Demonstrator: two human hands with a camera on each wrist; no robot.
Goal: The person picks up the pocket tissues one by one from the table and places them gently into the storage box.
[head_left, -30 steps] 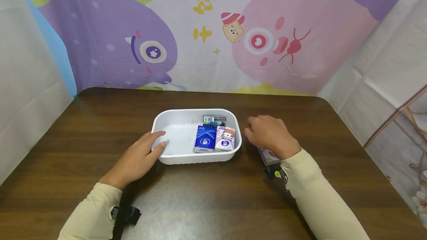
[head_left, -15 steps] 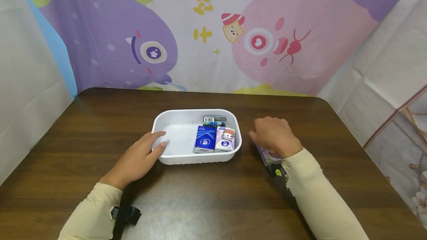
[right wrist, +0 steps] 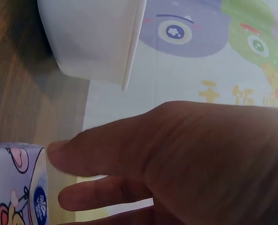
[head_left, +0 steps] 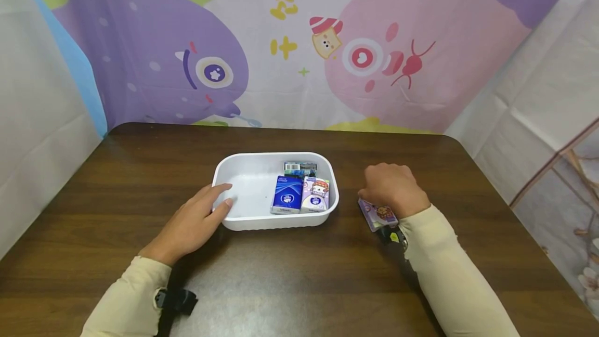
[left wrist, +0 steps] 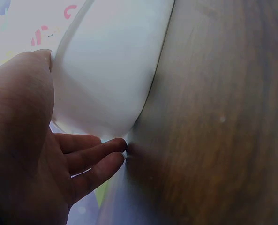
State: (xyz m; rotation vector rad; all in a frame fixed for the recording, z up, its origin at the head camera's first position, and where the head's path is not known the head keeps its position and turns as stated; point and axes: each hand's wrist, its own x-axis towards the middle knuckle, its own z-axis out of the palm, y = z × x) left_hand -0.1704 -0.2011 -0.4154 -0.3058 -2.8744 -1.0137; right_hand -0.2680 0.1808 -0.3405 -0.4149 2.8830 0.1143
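Note:
A white plastic basin (head_left: pixel 248 222) stands on the table, and my left hand (head_left: pixel 192 222) holds its left end, thumb and index finger over the rim. In the left wrist view, the other fingers (left wrist: pixel 94 164) lie outside the basin wall. Inside, at the right, are a blue tissue pack (head_left: pixel 287 194), a white-and-purple cartoon tissue pack (head_left: pixel 315 196) and a darker pack with a barcode (head_left: pixel 300 168). Right of the basin, my right hand (head_left: pixel 390 186) hovers by another purple cartoon tissue pack (head_left: pixel 376 216), partly hidden beneath it. Its thumb is very near the pack (right wrist: pixel 17 187); the fingers are extended.
The dark wooden table (head_left: pixel 290 285) reaches back to a cartoon-printed curtain (head_left: pixel 290 98). Pale cloth (head_left: pixel 538 87) hangs at the right side. A black strap device (head_left: pixel 178 301) sits at the left wrist, another (head_left: pixel 393 236) at the right.
My right hand has shifted a little to the right, away from the basin, uncovering more of the purple tissue pack on the table. The left hand and the basin have stayed put.

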